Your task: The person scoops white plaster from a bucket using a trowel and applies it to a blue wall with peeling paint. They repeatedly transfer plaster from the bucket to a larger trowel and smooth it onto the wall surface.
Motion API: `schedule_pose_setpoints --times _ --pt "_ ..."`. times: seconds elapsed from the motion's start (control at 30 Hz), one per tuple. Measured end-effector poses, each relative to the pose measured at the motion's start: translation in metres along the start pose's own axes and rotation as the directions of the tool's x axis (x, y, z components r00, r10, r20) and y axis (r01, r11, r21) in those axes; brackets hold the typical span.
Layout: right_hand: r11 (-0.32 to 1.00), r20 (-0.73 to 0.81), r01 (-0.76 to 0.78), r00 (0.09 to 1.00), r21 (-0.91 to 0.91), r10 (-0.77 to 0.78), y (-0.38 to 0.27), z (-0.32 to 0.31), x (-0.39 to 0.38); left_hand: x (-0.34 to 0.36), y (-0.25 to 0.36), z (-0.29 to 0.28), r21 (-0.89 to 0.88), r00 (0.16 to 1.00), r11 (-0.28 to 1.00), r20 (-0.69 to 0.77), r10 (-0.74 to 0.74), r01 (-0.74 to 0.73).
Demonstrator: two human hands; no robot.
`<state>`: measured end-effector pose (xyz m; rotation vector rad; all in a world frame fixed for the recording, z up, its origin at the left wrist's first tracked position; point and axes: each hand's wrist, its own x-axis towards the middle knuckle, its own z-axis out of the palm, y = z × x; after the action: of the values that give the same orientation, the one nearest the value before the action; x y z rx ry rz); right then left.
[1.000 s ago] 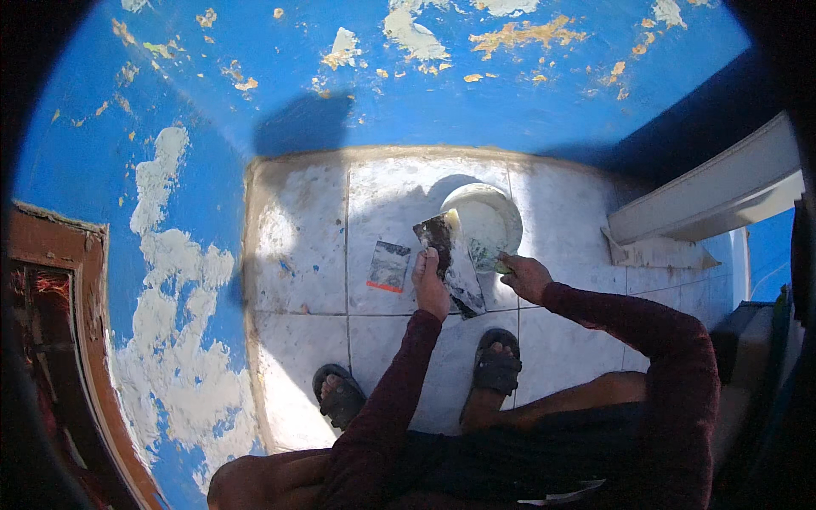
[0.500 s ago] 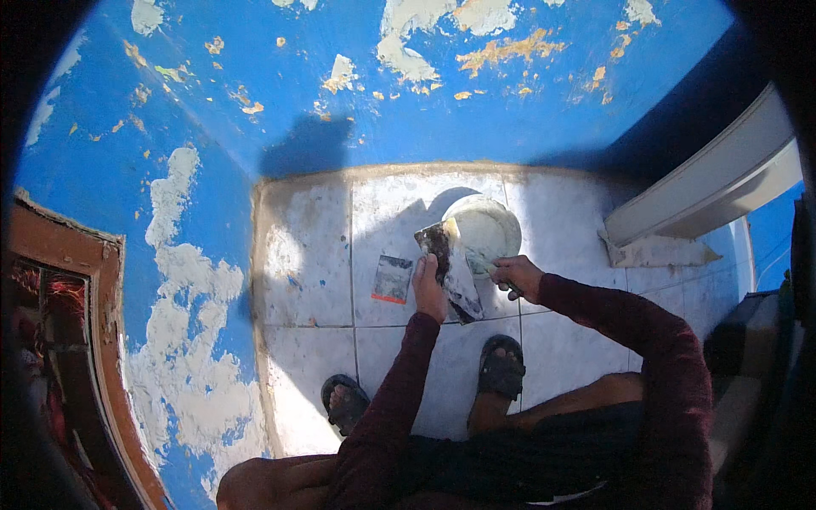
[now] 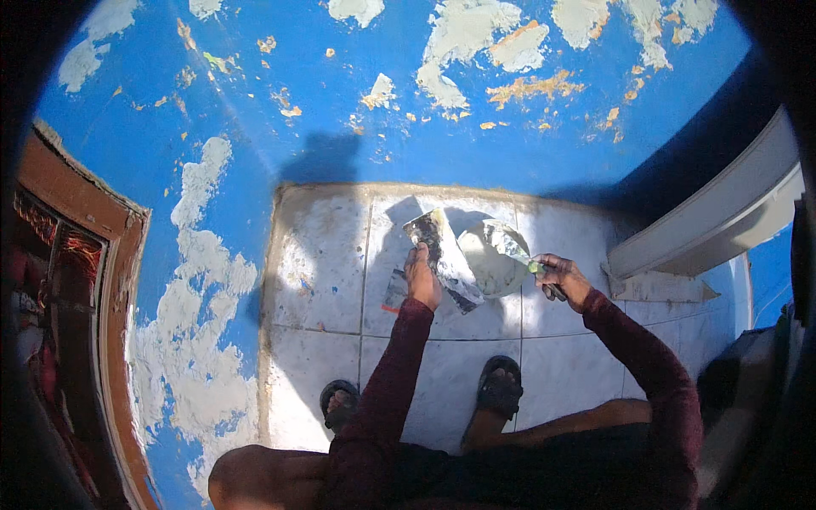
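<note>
My left hand (image 3: 422,279) grips a rectangular plastering trowel (image 3: 450,263), its flat face smeared with white and dark putty. It is tilted beside the left rim of a round white bucket (image 3: 503,283) on the floor, covering part of that rim. My right hand (image 3: 563,279), to the right of the bucket, is closed round the handle of a small hand trowel (image 3: 507,241), which shows green near the blade. That putty-streaked blade points up and left over the bucket's opening, where pale putty shows. Partly hidden behind my left hand, a flat scraper with an orange edge (image 3: 393,293) lies on the tiles.
A blue wall (image 3: 374,157) with pale filler patches rises ahead and along the left. At far left stands a brown wooden frame (image 3: 123,246). A white slanting beam-like piece (image 3: 705,204) is on the right. My sandalled feet (image 3: 499,387) rest on white floor tiles (image 3: 319,263).
My right hand has lifted the small trowel from the bucket's near side and moved right, its blade now higher over the opening. My left hand's trowel now hides more of the floor scraper. The view has shifted.
</note>
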<state>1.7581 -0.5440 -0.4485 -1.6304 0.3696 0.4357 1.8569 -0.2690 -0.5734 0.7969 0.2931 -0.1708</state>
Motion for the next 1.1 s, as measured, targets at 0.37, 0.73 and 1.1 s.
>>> schedule_pose_setpoints --times 0.37,0.73,1.1 --pt "0.824 -0.208 0.543 0.798 -0.162 -0.566 -0.017 0.021 -0.043 -0.025 0.045 0.090 0.255 0.975 0.948 0.069 -0.212 0.188" --pt "0.389 -0.172 0.548 0.405 -0.740 -0.898 -0.001 0.061 -0.006 -0.043 0.098 0.145 0.219 0.934 0.976 0.348 -0.085 0.007" --pt "0.394 -0.171 0.607 0.392 -0.690 -0.904 0.012 0.066 0.009 -0.029 0.094 0.149 0.335 0.941 0.910 0.309 0.140 -0.246"
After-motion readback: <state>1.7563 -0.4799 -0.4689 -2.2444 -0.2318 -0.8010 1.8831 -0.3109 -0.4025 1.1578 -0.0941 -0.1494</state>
